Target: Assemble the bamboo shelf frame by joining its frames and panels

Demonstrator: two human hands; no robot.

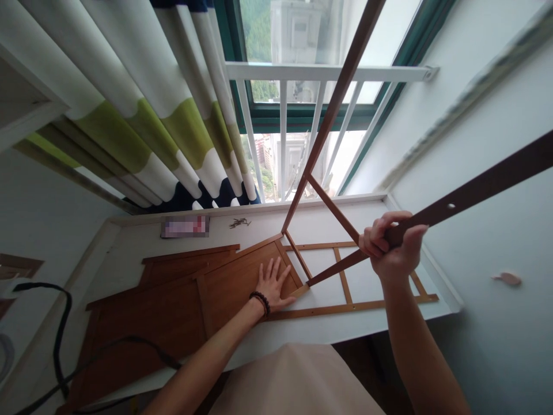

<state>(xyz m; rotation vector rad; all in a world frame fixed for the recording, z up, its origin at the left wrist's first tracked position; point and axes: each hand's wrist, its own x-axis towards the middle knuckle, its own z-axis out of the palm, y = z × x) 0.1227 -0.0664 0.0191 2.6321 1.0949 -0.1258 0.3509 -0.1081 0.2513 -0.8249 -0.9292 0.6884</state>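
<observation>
Spread flat, the left hand (272, 283) presses on the brown panel (181, 311), near its right end, in the head view, while the right hand (391, 242) is wrapped around the near rail of the standing frame (326, 124). Both pieces are on the white ledge (263, 222): the panel runs from its left end to its middle, and the frame rises at a slant from the panel's right end. Toward the ledge's right end a ladder-like frame (343, 279) lies flat; a smaller-looking panel (173, 268) lies partly behind the first. Work looks partway along: the standing frame meets the panel's end, though whether it is fastened cannot be told, and the other two pieces appear unjoined. Small metal pieces (239, 223) sit loose near the far edge, apparently unused. Beside them, toward the far left corner, a flat rectangular item (185, 226) has a blurred face; no brand, label or writing is readable.
</observation>
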